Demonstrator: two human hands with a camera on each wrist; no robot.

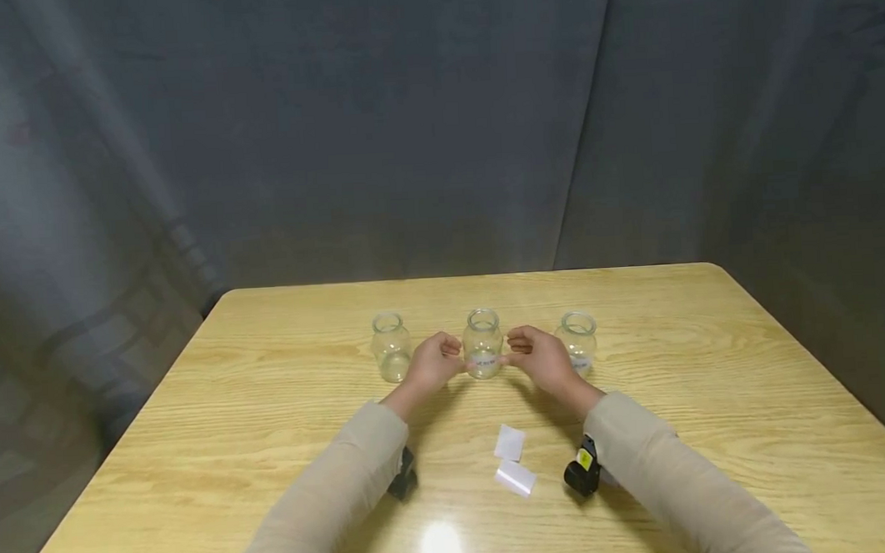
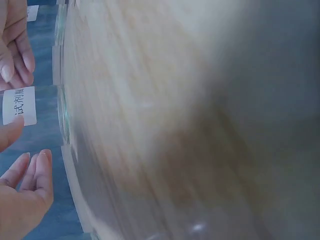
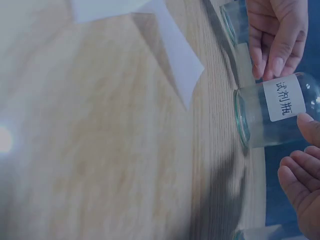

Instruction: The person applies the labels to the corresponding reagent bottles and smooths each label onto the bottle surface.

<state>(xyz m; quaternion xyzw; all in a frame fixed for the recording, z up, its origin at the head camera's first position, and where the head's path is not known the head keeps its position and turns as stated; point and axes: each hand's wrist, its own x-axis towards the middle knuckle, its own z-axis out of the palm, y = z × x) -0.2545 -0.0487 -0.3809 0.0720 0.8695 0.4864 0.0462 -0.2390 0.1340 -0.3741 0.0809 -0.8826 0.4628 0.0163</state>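
The middle clear glass jar (image 1: pixel 483 337) stands upright between the two hands. Its low white label (image 3: pixel 284 97) bears handwritten characters. My left hand (image 1: pixel 435 362) is at the jar's left side, thumb by the label's edge, fingers loosely bent and apart from the glass. On the other side, my right hand (image 1: pixel 543 359) reaches in with its thumb at the label's right edge. In the right wrist view, the fingers (image 3: pixel 300 175) of that hand stay off the jar. Neither hand wraps around it.
Another glass jar (image 1: pixel 392 346) stands to the left with no label visible. A third jar (image 1: pixel 579 336), labelled, is partly behind the right hand. Two white paper pieces (image 1: pixel 510 442) lie nearer on the wooden table (image 1: pixel 271 452). Grey curtains (image 1: pixel 375 130) hang behind.
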